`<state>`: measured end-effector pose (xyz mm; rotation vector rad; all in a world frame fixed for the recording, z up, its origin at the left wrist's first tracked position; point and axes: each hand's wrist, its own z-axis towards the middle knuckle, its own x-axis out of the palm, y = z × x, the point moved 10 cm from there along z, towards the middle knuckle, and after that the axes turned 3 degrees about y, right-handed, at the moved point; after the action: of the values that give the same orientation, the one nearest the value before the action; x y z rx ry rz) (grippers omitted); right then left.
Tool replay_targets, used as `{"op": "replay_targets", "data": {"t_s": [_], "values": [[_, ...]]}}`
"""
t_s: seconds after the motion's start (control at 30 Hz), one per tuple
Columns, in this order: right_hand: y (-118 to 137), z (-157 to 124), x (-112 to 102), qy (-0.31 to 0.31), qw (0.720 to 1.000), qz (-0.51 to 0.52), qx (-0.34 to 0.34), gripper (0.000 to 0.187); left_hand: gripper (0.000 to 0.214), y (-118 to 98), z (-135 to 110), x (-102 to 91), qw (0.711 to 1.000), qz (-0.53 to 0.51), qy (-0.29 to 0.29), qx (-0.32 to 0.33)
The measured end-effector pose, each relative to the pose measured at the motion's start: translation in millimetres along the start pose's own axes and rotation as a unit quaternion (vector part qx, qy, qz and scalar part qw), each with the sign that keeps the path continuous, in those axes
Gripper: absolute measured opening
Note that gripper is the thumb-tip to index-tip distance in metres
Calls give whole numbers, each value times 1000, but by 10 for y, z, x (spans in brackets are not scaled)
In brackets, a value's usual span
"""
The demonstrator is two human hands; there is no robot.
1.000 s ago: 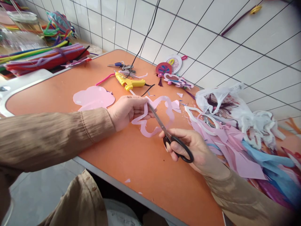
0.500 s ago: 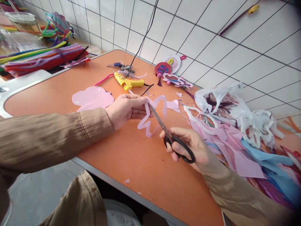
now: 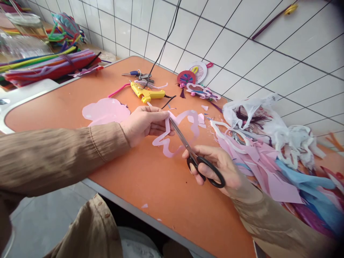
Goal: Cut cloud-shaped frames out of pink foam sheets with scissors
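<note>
Between thumb and fingers, my left hand (image 3: 148,123) pinches a thin pink cut-out outline (image 3: 161,139) with a wavy edge, held above the table. The outline loops round to the right and hangs down below the fingers. My right hand (image 3: 215,163) has its thumb and fingers through the black handles of a pair of scissors (image 3: 185,143). Their blades look nearly closed, with the tips at the pink outline beside my left fingertips. A pink cloud-shaped piece (image 3: 107,111) lies on the table behind my left wrist.
A yellow glue gun (image 3: 146,92) and keys (image 3: 145,77) lie at the back of the orange table (image 3: 150,182). Pink and blue felt scraps (image 3: 268,172) and a white plastic bag (image 3: 252,111) crowd the right. Bundled pipe cleaners (image 3: 53,68) rest at the left; a black cord (image 3: 166,39) hangs behind.
The pink outline has swung wider, its loop reaching further right and its lower points shifting left. Both hands and the scissors have barely moved.
</note>
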<state>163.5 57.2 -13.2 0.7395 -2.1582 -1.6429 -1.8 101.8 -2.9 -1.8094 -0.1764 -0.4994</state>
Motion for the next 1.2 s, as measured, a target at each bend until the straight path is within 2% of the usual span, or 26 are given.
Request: {"op": "replay_targets", "data": {"t_s": [0.13,0.4,0.67,0.97,1.2], "values": [[-25,27,2,27,1000,-13,-6,58,32,2,5,-13,1000,6,-6,-6],[-26,20,10,33,999,4,-17,57,22,-13,33,-8,1000,-7,24,17],[9,24,41,37,998,16,-39,52,17,-58,16,-15,1000,5,-1,16],[34,25,87,43,997,35,-52,47,33,-102,3,4,999,38,3,28],[-9,32,55,23,999,20,-35,52,29,-95,10,-1,999,43,4,30]]}}
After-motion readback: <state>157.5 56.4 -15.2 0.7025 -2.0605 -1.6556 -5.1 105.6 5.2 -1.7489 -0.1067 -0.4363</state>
